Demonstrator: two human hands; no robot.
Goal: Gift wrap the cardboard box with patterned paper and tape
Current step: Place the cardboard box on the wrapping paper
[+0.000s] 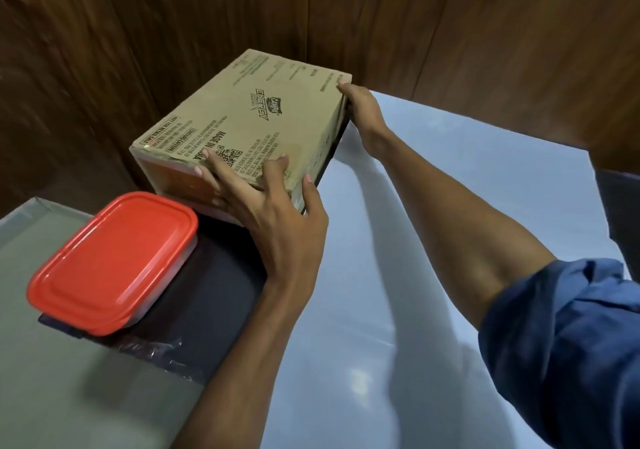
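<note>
A brown cardboard box (252,116) with black print lies flat at the far middle of the table, its right edge over a large sheet of paper (433,240) whose white side faces up. My left hand (273,202) grips the box's near right corner, fingers spread over the top and thumb on the side. My right hand (362,105) holds the far right corner, thumb on the top edge and fingers hidden behind the side. No tape is in view.
A clear plastic container with a red lid (114,261) stands at the near left on a dark mat (214,303). The grey table top (52,379) shows at the lower left. Dark wood panelling (173,32) closes the back and left.
</note>
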